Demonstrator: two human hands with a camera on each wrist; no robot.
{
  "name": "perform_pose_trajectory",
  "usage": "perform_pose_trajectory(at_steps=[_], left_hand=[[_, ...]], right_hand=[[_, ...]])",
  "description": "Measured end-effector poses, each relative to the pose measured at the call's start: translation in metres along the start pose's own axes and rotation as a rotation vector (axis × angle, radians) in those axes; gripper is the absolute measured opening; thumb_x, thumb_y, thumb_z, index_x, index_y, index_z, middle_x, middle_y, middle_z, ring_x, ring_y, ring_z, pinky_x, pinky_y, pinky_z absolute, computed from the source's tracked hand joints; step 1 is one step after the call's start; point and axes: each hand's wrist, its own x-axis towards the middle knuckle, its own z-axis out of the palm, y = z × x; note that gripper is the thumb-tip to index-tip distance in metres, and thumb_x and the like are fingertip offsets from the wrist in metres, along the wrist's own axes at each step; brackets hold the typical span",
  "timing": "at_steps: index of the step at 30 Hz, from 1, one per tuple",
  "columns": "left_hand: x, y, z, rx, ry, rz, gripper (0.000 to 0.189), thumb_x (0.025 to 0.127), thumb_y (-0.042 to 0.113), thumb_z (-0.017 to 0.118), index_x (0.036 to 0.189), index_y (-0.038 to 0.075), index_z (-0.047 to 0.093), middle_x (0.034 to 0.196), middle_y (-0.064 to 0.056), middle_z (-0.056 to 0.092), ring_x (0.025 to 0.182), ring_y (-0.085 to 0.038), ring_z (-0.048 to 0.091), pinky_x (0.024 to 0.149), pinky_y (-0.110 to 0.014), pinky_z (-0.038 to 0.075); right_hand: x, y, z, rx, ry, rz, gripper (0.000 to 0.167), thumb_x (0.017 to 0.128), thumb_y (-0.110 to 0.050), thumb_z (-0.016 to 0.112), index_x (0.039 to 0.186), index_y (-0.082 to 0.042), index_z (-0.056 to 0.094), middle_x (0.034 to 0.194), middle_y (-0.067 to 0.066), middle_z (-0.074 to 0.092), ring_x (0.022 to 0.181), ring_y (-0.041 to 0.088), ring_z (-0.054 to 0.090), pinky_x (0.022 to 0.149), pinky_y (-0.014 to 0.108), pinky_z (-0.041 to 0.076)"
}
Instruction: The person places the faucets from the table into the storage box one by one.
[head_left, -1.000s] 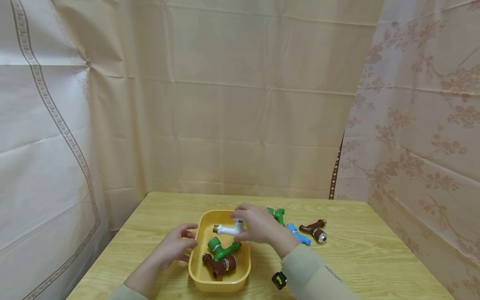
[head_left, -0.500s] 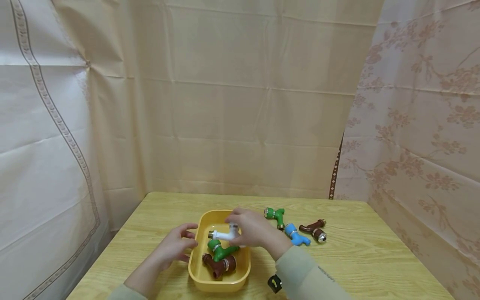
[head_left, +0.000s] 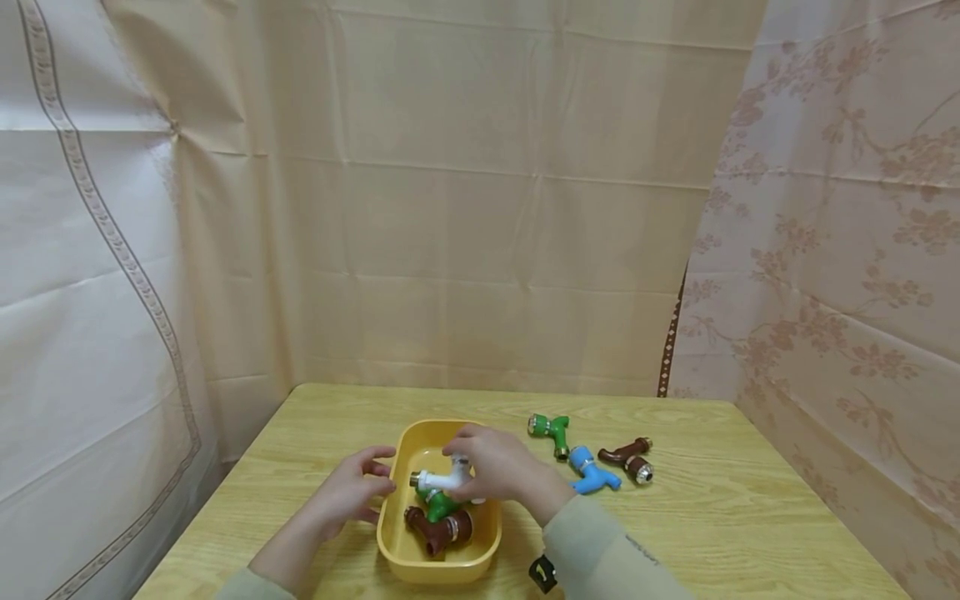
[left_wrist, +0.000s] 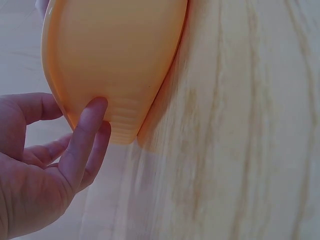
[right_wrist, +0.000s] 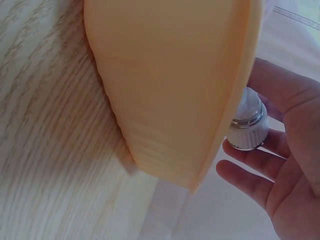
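My right hand point(head_left: 498, 462) grips a white tap point(head_left: 442, 481) with a brass threaded end, low inside the yellow basin point(head_left: 442, 573). In the right wrist view, the tap's ribbed white knob point(right_wrist: 248, 136) with a silver ring shows between the fingers, beyond the basin's rim; the rest is hidden by the wall. Beneath the white tap lies a green tap point(head_left: 438, 506), partly covered. A brown tap point(head_left: 441, 531) lies nearer the front of the basin. My left hand point(head_left: 352, 492) rests at the basin's left side, relaxed fingertips touching its outer wall point(left_wrist: 120, 60).
Right of the basin, a green tap point(head_left: 553, 432), a blue tap point(head_left: 592, 472) and a brown tap point(head_left: 630, 460) lie on the wooden table point(head_left: 720, 517). A black wrist device point(head_left: 542, 573) is by my right sleeve point(head_left: 600, 542). Curtains point(head_left: 480, 208) hang behind and beside the table.
My right hand has moved left and down into the basin with the white tap, which now overlaps the green tap there. The left hand stays where it was.
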Motion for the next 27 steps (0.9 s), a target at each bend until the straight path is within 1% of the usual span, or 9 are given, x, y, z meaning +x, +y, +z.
perform_pose_trajectory(at_steps=[5, 11, 15, 19, 23, 25, 27], left_hand=[[0.000, 0.000, 0.000, 0.010, 0.001, 0.008, 0.062, 0.087, -0.003, 0.066, 0.146, -0.002, 0.046, 0.117, -0.022, 0.051, 0.093, -0.030, 0.062, 0.060, -0.046, 0.062], [0.003, -0.002, 0.000, 0.017, 0.014, -0.008, 0.062, 0.087, -0.002, 0.067, 0.146, -0.001, 0.047, 0.116, -0.021, 0.051, 0.093, -0.030, 0.062, 0.060, -0.046, 0.062], [0.003, -0.001, 0.000, 0.017, 0.005, -0.019, 0.063, 0.088, -0.001, 0.067, 0.147, -0.001, 0.046, 0.117, -0.022, 0.051, 0.094, -0.030, 0.062, 0.061, -0.046, 0.063], [0.002, 0.000, -0.001, 0.018, -0.007, -0.014, 0.063, 0.088, -0.001, 0.067, 0.147, -0.001, 0.046, 0.117, -0.022, 0.051, 0.093, -0.029, 0.062, 0.061, -0.046, 0.063], [0.002, -0.001, -0.001, 0.018, -0.009, -0.006, 0.062, 0.088, -0.001, 0.066, 0.147, -0.001, 0.046, 0.117, -0.023, 0.050, 0.093, -0.029, 0.061, 0.060, -0.045, 0.063], [0.001, -0.001, -0.001, 0.014, -0.011, -0.001, 0.063, 0.087, -0.002, 0.066, 0.147, -0.001, 0.046, 0.117, -0.023, 0.050, 0.092, -0.029, 0.060, 0.060, -0.045, 0.062], [0.001, -0.002, -0.001, 0.009, -0.009, 0.003, 0.063, 0.087, -0.002, 0.066, 0.147, -0.002, 0.046, 0.117, -0.023, 0.050, 0.091, -0.029, 0.060, 0.059, -0.045, 0.062]], right_hand=[[0.001, -0.002, 0.003, -0.025, -0.011, 0.002, 0.057, 0.080, -0.042, 0.086, 0.130, -0.022, 0.070, 0.129, -0.003, 0.062, 0.097, 0.007, 0.060, 0.085, 0.028, 0.054], [0.004, -0.003, 0.007, -0.039, -0.015, -0.005, 0.057, 0.079, -0.043, 0.087, 0.130, -0.023, 0.070, 0.130, -0.003, 0.062, 0.099, 0.008, 0.060, 0.085, 0.028, 0.054], [0.006, -0.004, 0.010, -0.029, -0.038, 0.008, 0.058, 0.078, -0.045, 0.087, 0.130, -0.024, 0.070, 0.131, -0.004, 0.062, 0.100, 0.008, 0.060, 0.086, 0.029, 0.054], [0.007, -0.006, 0.012, -0.017, -0.057, 0.023, 0.057, 0.079, -0.044, 0.087, 0.130, -0.025, 0.070, 0.132, -0.005, 0.061, 0.103, 0.008, 0.060, 0.088, 0.031, 0.055], [0.009, -0.007, 0.014, -0.016, -0.064, 0.019, 0.056, 0.079, -0.044, 0.086, 0.130, -0.025, 0.070, 0.130, -0.006, 0.062, 0.103, 0.008, 0.059, 0.088, 0.030, 0.054], [0.009, -0.007, 0.014, -0.011, -0.066, 0.015, 0.057, 0.080, -0.046, 0.086, 0.130, -0.024, 0.070, 0.130, -0.006, 0.062, 0.106, 0.009, 0.059, 0.090, 0.031, 0.054], [0.010, -0.008, 0.014, -0.005, -0.069, 0.015, 0.058, 0.081, -0.049, 0.084, 0.131, -0.024, 0.069, 0.132, -0.006, 0.061, 0.112, 0.011, 0.059, 0.094, 0.033, 0.054]])
